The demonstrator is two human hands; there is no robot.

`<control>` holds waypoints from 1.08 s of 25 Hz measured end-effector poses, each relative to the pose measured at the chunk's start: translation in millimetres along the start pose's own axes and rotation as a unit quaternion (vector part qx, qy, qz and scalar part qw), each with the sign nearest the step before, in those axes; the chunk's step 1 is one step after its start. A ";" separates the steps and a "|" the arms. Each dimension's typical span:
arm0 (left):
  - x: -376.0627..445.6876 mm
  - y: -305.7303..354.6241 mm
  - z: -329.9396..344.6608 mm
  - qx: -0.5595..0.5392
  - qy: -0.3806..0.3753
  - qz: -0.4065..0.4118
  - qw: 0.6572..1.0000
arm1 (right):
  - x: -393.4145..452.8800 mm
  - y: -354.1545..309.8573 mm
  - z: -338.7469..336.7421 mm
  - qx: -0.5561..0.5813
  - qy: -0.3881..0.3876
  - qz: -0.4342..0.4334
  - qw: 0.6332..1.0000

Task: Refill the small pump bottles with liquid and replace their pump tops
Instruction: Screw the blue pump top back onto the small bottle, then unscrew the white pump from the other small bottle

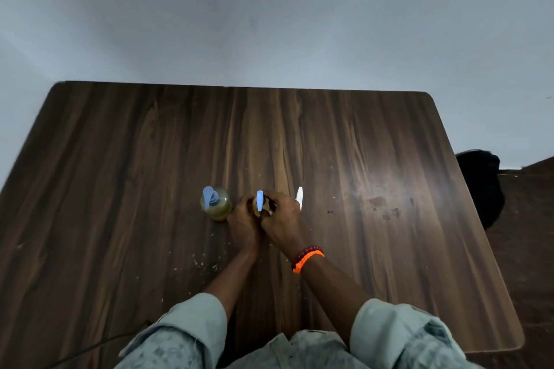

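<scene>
My left hand wraps the middle bottle from its left side, fingers curled round the body to keep it on the table. My right hand comes in from the bottle's right and over its top, fingers curled about the neck just under the blue pump, whose spout points away from me. I judge I am seating or twisting that pump home, though my fingers hide the collar and I cannot tell how far the thread has caught. Left of this bottle, close beside my left knuckles, stands a second bottle with its own blue pump on and amber liquid inside. Just right of the middle bottle, mostly behind my right hand, a white pump shows; whether a bottle sits under it I cannot tell. Risks from here: if I turn the collar crooked it may cross-thread and leak later. If my left grip squeezes the soft wall while the top is loose, liquid could well up at the neck. My left knuckles are near enough to the second bottle that a hard twist could knock it over, and my right wrist could brush the white pump. Crumbs and dried marks near the bottle suggest the surface may be slick.
</scene>
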State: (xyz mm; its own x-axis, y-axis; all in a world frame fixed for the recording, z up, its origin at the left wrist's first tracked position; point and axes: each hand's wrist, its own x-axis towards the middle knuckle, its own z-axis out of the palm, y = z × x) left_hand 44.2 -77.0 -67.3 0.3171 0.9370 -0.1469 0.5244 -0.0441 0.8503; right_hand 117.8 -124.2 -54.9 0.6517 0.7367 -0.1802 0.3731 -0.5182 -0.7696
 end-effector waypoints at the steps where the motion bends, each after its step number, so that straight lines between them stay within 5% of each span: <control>1: 1.0 -0.3 0.6 0.000 -0.001 -0.004 1.000 | 0.1 -1.1 -2.4 0.000 -0.011 -0.001 1.000; 8: -5.1 -6.9 5.2 -0.031 -0.002 -0.043 0.999 | -49.1 24.4 -19.5 0.008 0.041 -0.034 0.999; 14: -41.8 -36.2 7.5 -0.002 -0.008 -0.103 0.995 | -42.9 59.0 -29.0 0.057 0.101 0.100 0.988; 19: -54.7 -41.1 4.0 -0.011 -0.101 -0.071 0.992 | -9.7 67.8 -26.6 0.018 0.044 0.055 0.997; 24: -47.4 -15.3 -2.4 -0.055 -0.092 -0.027 0.994 | -9.9 68.1 -31.2 0.028 0.012 0.038 0.999; 27: -55.9 -0.7 -11.0 -0.099 -0.110 -0.009 0.989 | -36.6 58.0 -46.2 0.101 -0.074 -0.004 0.992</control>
State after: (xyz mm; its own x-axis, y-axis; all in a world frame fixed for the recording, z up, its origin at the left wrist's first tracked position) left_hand 17.4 -125.5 -54.1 0.4840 0.8384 -0.2504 0.3736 0.0608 0.9256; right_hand 146.1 -201.2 -64.6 0.5402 0.8035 -0.2500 0.2282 -0.4259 -0.8755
